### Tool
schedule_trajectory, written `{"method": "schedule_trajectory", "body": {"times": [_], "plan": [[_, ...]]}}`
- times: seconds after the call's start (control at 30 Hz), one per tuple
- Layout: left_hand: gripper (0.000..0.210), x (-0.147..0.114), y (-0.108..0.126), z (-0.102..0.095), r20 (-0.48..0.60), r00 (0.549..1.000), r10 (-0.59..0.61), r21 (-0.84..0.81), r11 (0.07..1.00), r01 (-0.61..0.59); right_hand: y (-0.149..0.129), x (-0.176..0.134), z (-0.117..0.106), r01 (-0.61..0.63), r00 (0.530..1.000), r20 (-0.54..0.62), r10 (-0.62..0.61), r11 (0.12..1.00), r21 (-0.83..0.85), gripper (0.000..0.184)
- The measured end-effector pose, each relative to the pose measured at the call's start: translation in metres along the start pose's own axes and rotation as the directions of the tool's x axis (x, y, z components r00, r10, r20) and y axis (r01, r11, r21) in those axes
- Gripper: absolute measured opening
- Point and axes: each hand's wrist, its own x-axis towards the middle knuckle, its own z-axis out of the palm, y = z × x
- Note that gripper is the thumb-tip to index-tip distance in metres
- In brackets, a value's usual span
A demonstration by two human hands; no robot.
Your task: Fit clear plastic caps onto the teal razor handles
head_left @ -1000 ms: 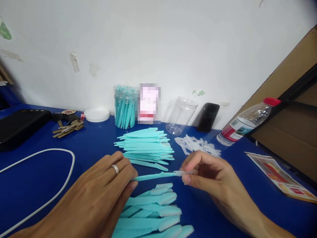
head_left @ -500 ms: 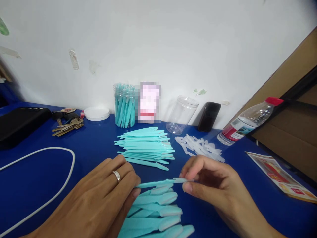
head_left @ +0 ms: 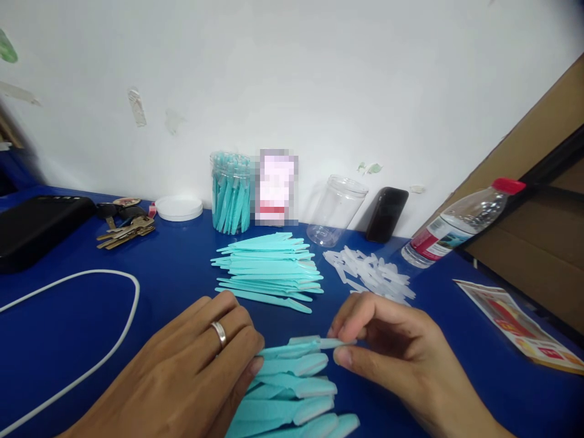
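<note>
My left hand [head_left: 196,359], with a ring on one finger, is closed on the handle of a turquoise eyebrow razor [head_left: 292,350]. Between thumb and fingertips, my right hand [head_left: 396,350] pinches a small translucent blade cap [head_left: 335,343] at that razor's blade end. How far the cap is on cannot be made out. Below them lies a near pile of similar razors [head_left: 283,410], partly covered by my left hand. Farther back is a second pile of razors [head_left: 269,267]. A heap of loose caps [head_left: 371,271] lies beyond my right hand.
Along the wall stand a jar full of razors [head_left: 230,194], a blurred upright panel [head_left: 276,188], a tilted clear jar [head_left: 335,210], a phone [head_left: 387,213] and a leaning bottle [head_left: 460,225]. Leftward are a white lid [head_left: 179,208], keys [head_left: 130,228], a black case [head_left: 41,228] and a cable [head_left: 132,316].
Both hands have come slightly nearer with the razor and cap, down toward the near pile. My left hand has also shifted a little right. The hands keep their grips.
</note>
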Motion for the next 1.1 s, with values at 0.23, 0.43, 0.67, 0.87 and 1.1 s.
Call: {"method": "schedule_trajectory", "body": {"times": [0.23,0.43,0.67,0.87,1.1], "plan": [[0.024,-0.006,-0.001,0.001,0.039,0.999,-0.021,-0.064,0.998,0.024,-0.009,0.001,0.002,0.009,1.0,0.025,-0.007,0.996,-0.085,0.016],[0.029,-0.007,0.0,0.0,0.06,0.998,-0.034,-0.128,0.991,0.042,-0.008,-0.002,0.0,-0.009,0.999,0.041,0.014,0.993,-0.117,0.015],[0.032,-0.01,0.001,-0.001,0.123,0.99,-0.065,-0.172,0.981,0.085,-0.007,-0.004,0.001,0.018,0.999,0.033,-0.013,0.986,-0.165,0.012],[0.03,-0.011,0.0,0.002,0.123,0.991,-0.054,-0.201,0.976,0.078,-0.007,-0.004,0.001,0.077,0.997,0.039,-0.071,0.978,-0.194,0.012],[0.022,-0.002,-0.002,-0.006,0.087,0.996,-0.013,-0.1,0.995,0.022,-0.007,0.0,0.002,0.146,0.987,-0.02,-0.158,0.949,-0.28,0.012]]}}
